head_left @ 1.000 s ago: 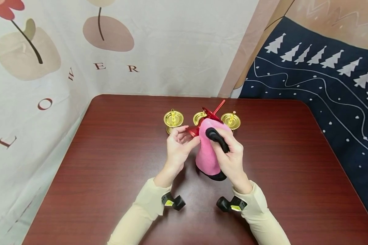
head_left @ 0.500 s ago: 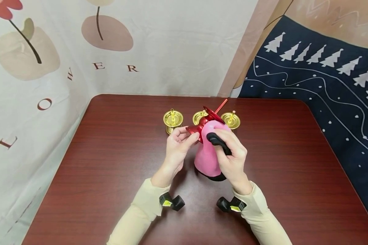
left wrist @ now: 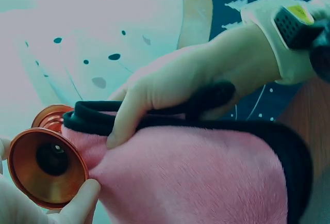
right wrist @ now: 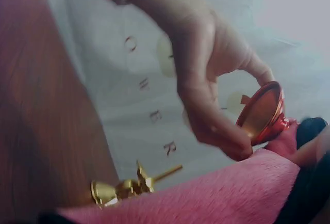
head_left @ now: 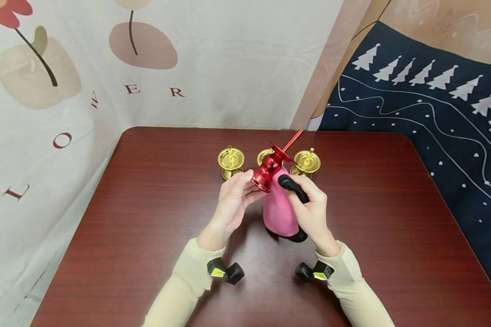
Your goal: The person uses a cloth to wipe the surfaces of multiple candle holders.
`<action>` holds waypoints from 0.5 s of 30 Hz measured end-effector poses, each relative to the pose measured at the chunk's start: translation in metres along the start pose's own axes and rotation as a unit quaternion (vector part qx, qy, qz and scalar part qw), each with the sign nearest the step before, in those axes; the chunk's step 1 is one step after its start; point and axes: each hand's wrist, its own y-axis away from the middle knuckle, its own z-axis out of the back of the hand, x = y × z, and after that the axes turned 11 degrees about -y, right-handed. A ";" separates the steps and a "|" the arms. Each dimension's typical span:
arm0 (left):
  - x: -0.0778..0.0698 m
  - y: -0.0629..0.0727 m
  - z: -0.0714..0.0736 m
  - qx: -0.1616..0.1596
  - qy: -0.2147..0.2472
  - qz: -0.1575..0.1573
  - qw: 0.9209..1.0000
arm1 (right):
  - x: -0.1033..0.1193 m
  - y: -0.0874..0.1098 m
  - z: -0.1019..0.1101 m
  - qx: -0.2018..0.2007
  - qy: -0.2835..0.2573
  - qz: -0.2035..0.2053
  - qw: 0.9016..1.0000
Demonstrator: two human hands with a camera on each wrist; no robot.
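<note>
My left hand [head_left: 231, 200] pinches the flared base of a shiny red candlestick [head_left: 263, 175], with the thumb on top of the rim and fingers underneath. The candlestick is tilted, its thin top pointing away to the right. In the left wrist view the hollow underside of the base [left wrist: 54, 188] faces the camera. My right hand [head_left: 313, 204] grips a pink plush cloth [head_left: 280, 211] with black edging, its bunched upper end against the candlestick's stem. The cloth hangs down toward the table. Part of the stem behind the cloth is hidden.
Three gold candlesticks stand in a row behind the hands: a left one [head_left: 231, 159], a middle one [head_left: 264, 156] partly hidden by the red candlestick, and a right one [head_left: 307, 161]. They stand on a dark red-brown wooden table [head_left: 155, 190] with printed curtains beyond.
The cloth has slid down off the upper stem, so more of the red candlestick shows. My left thumb has moved onto the upper rim of the base as that hand turned.
</note>
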 end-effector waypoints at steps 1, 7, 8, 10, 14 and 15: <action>0.000 0.001 -0.001 0.002 -0.004 -0.001 1.000 | 0.001 0.000 0.000 -0.020 -0.014 -0.044 0.999; 0.004 0.001 -0.005 -0.002 -0.034 -0.007 0.999 | 0.009 -0.003 -0.003 -0.088 -0.115 -0.282 0.948; 0.005 0.001 -0.005 -0.005 -0.041 -0.017 0.999 | 0.010 -0.004 -0.004 -0.090 -0.123 -0.303 0.941; 0.007 0.001 -0.005 -0.018 -0.073 -0.051 0.996 | 0.011 -0.004 -0.006 -0.093 -0.132 -0.325 0.932; 0.012 -0.001 -0.004 -0.044 -0.149 -0.142 0.978 | 0.014 -0.002 -0.008 -0.093 -0.130 -0.327 0.932; 0.013 -0.001 -0.003 -0.051 -0.173 -0.169 0.969 | 0.015 -0.001 -0.008 -0.091 -0.124 -0.319 0.935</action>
